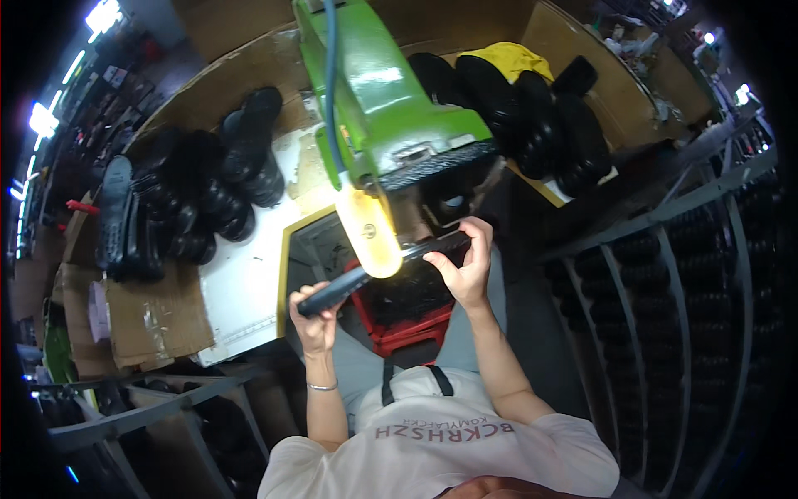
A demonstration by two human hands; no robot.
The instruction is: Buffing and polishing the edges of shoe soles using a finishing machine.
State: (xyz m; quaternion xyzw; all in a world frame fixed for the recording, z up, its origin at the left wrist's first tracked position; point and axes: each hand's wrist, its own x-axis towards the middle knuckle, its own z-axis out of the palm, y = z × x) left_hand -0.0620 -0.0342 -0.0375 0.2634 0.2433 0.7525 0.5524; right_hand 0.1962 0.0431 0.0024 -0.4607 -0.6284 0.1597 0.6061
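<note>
Both hands grip a long black shoe sole, seen nearly edge-on and tilted up to the right. My left hand is closed around its lower left end. At the upper right end, my right hand pinches it between thumb and fingers. A green machine stands just beyond, and its yellow rounded arm covers part of the sole's middle. Whether the sole touches the machine's dark head cannot be made out.
Black soles or shoes are heaped on the white tabletop at left; several more lie at right beside a yellow cloth. A red crate is below my hands. Metal racks flank me. Cardboard walls edge the table.
</note>
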